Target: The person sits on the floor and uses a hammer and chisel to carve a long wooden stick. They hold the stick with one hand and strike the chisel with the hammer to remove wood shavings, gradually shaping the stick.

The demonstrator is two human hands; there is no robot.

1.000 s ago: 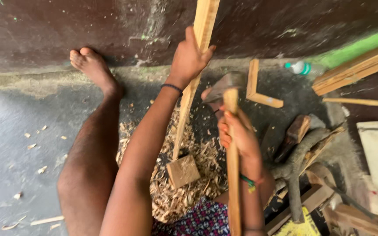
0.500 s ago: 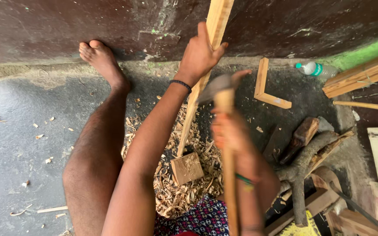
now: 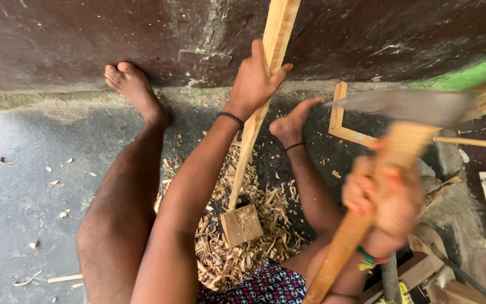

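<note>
Gripped firmly in the left hand [image 3: 254,79], the long wooden stick [image 3: 265,84] stands tilted, its upper end leaning against the dark wall [image 3: 85,39] and its lower end resting on the small wooden block [image 3: 242,225]. Fingers and thumb wrap fully around the stick, well above the block. The right hand [image 3: 386,197] is closed around the wooden handle of the hatchet [image 3: 406,107], both heavily blurred by motion. Compared with half a second ago, the hatchet head has moved from just beside the stick to high and well out to the right, near the L-shaped wooden frame [image 3: 344,126] on the floor. In my judgement this is the raised part of a chopping stroke, with the stick held steady meanwhile. Shavings [image 3: 237,253] are heaped around the block, between the person's bare legs. The left foot [image 3: 133,84] touches the wall; the right foot [image 3: 293,121] lies just beside the stick.
</note>
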